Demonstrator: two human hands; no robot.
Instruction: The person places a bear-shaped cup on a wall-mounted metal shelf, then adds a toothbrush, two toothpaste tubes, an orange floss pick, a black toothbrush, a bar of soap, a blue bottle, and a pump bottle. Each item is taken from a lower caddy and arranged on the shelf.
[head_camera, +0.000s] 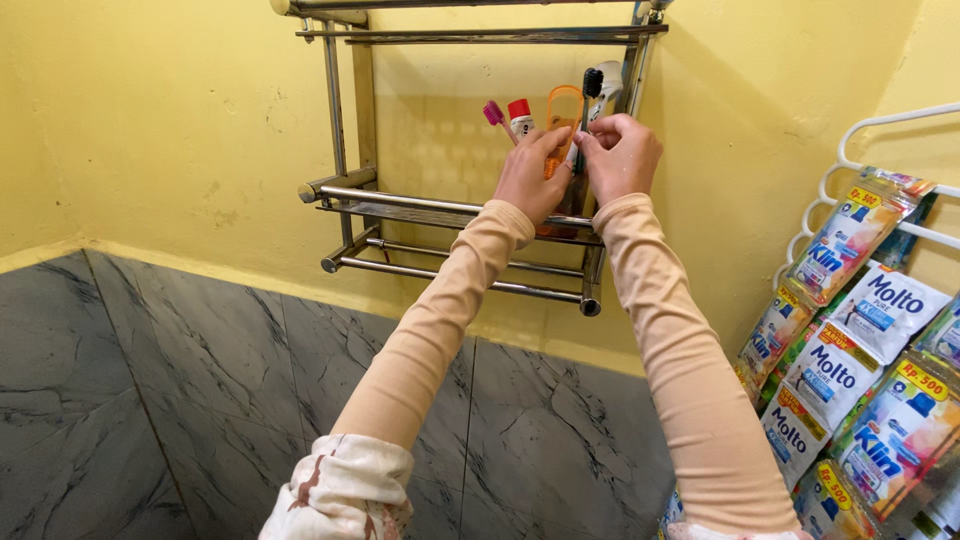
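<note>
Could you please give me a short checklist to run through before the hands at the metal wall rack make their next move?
1. Left hand on the orange holder: ok, fingers touch it.
2. Right hand at the black toothbrush: ok, fingers pinch at its handle.
3. Pink toothbrush and red-capped tube upright: ok.
4. Holder seated on the metal rack: cannot tell, hands hide its base.
5. Hanging sachets apart from the arms: ok.
</note>
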